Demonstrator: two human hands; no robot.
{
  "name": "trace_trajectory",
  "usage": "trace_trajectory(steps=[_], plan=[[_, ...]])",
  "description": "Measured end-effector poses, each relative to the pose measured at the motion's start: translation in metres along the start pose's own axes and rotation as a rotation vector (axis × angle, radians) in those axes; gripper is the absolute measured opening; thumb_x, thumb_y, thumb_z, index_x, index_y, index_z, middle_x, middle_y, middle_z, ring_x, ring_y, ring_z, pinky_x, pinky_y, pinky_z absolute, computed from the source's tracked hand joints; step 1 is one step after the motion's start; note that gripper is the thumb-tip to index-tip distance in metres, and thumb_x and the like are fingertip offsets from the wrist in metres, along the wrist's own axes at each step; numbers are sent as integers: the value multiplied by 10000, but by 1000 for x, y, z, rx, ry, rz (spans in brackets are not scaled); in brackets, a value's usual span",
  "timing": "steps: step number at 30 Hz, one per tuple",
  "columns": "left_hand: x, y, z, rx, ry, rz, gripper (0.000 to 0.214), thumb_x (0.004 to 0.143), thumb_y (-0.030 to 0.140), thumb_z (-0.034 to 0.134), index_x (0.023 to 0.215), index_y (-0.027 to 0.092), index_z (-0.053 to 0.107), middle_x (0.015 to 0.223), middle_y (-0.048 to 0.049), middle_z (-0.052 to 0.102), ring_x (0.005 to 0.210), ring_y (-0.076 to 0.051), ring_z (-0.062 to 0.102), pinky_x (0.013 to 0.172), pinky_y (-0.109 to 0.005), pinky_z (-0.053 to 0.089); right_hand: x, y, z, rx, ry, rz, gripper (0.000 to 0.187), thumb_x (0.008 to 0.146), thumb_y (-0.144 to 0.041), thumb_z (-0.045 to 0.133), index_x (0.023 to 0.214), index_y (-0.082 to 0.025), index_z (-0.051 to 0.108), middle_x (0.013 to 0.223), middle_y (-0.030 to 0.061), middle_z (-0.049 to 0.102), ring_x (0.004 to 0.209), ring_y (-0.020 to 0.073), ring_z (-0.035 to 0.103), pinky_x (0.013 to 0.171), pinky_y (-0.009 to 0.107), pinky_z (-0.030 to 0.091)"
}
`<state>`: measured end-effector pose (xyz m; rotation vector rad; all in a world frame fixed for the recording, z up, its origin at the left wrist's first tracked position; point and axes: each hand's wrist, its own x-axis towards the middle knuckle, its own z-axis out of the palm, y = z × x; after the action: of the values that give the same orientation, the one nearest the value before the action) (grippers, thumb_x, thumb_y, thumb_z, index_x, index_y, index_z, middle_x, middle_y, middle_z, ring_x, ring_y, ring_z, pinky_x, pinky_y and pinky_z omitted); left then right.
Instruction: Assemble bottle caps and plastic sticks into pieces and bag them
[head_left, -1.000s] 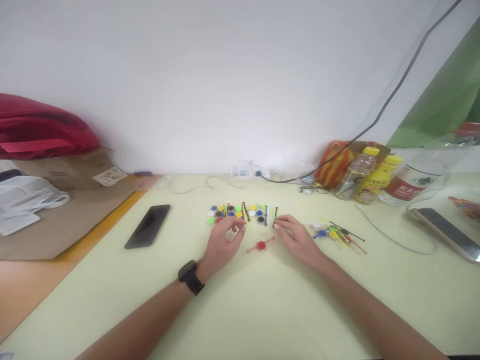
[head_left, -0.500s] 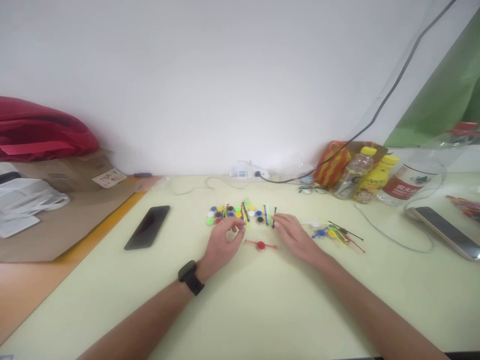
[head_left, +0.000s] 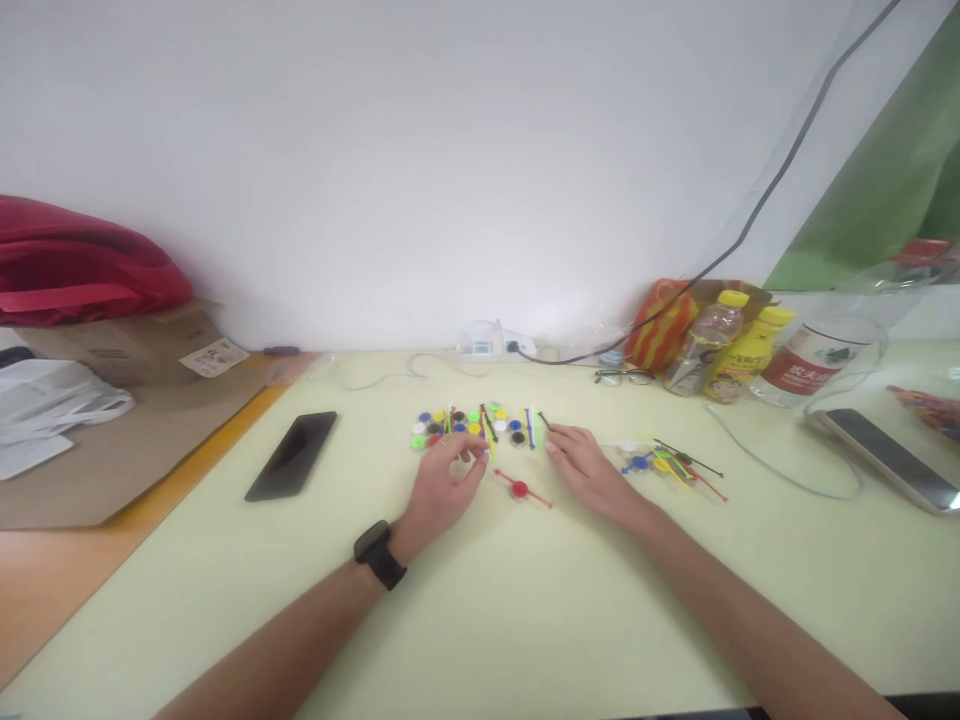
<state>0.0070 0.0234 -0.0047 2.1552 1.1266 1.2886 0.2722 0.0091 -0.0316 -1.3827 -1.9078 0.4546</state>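
Well back from the front edge of the tabletop (head_left: 517, 620), one red plastic round-hubbed spinner (head_left: 520, 489) was flanked by left hand (head_left: 444, 478) and right hand (head_left: 589, 477), fingers bent; any pinching couldn't be discerned.

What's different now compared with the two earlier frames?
The red spinner has turned: the arm on its right side angled away from the person at first and now slants toward them. The black stick by the right hand, roughly straight up the picture earlier, now tilts leftward at its far end; whether it is gripped is unclear. The left hand and left-side phone stayed put.
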Motion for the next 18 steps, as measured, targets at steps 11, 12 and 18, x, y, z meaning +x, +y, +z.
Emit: trace_trajectory(steps=[11,12,18], plan=[[-1,-1,1,0,-5,-9,94,930,207,625,995,231,690,999,-34,732,800,-170,625,764,-339,531,5,1,-19,3,307,-20,249,947,-354,575,1063,-194,727,1185,136,726,1018,276,690,955,465,551],[-1,-2,1,-4,-6,-11,95,930,205,626,995,230,690,1000,-34,732,802,-169,625,766,-338,531,5,-1,-22,10,322,-28,239,952,-351,571,1054,-200,726,1177,130,730,1030,277,690,958,462,551],[-1,-2,1,-16,-6,-23,96,925,196,628,987,228,693,993,-28,729,809,-165,622,764,-330,524,-1,-20,-32,83,362,-42,233,986,-367,547,982,-233,737,1111,115,735,1039,280,692,959,458,552]])
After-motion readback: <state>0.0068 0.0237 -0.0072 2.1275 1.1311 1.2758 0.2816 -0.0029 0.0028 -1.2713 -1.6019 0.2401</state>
